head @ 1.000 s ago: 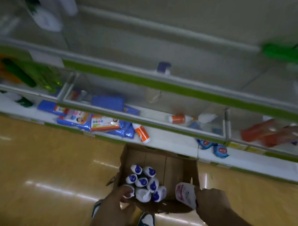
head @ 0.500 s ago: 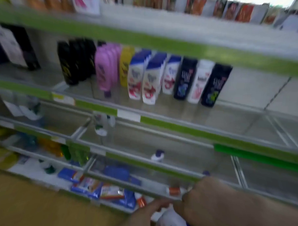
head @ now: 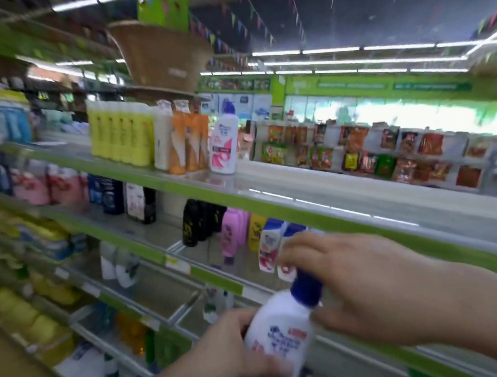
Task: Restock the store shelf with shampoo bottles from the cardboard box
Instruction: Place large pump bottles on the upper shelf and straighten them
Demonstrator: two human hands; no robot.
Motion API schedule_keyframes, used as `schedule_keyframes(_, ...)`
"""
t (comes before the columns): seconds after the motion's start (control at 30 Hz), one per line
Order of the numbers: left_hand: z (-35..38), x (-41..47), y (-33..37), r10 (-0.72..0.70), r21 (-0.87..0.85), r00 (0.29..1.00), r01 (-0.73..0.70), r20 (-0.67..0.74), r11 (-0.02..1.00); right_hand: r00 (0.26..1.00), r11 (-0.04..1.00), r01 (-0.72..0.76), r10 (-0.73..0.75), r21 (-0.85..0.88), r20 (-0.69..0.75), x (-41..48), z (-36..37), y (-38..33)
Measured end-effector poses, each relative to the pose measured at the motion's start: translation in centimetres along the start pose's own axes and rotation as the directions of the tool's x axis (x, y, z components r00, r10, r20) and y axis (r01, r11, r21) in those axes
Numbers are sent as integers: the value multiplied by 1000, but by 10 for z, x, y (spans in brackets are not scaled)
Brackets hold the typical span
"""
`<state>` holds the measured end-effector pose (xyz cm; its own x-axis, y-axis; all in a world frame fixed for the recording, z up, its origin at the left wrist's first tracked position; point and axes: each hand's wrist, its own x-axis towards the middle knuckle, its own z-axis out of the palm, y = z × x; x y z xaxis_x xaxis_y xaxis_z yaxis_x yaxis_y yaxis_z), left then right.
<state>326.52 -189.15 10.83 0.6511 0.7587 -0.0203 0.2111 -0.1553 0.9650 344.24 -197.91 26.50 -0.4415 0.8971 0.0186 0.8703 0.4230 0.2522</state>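
Observation:
A white shampoo bottle with a blue cap is held upright in front of the shelves at the lower middle. My left hand grips its lower body from the left. My right hand curls around its neck and cap from the right. One matching white bottle with a blue cap and pink label stands on the top shelf, to the right of orange bottles. The cardboard box is out of view.
Yellow bottles and orange bottles fill the top shelf's left part; its right part is bare. The shelf below holds black, pink and white-blue bottles. A wicker basket sits above. A snack rack stands far behind.
The view has swung up from the box on the floor to the upper shelves. Both hands have lifted a bottle out of the box up to shelf height.

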Motion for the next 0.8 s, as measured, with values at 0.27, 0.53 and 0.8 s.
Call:
schedule_keyframes(0.27,-68,6,84,213,24,929,-216,-301,976,900,758,-266,417,595,-130,29,-6,12)
schedule_keyframes(0.53,-128,51,118,393,-22,885,-411,-252,911,883,497,-115,447,860,-140,115,-2,7)
schedule_keyframes(0.8,-195,130,143,506,-13,846,-515,-168,857,718,345,-67,668,936,-195,203,-22,33)
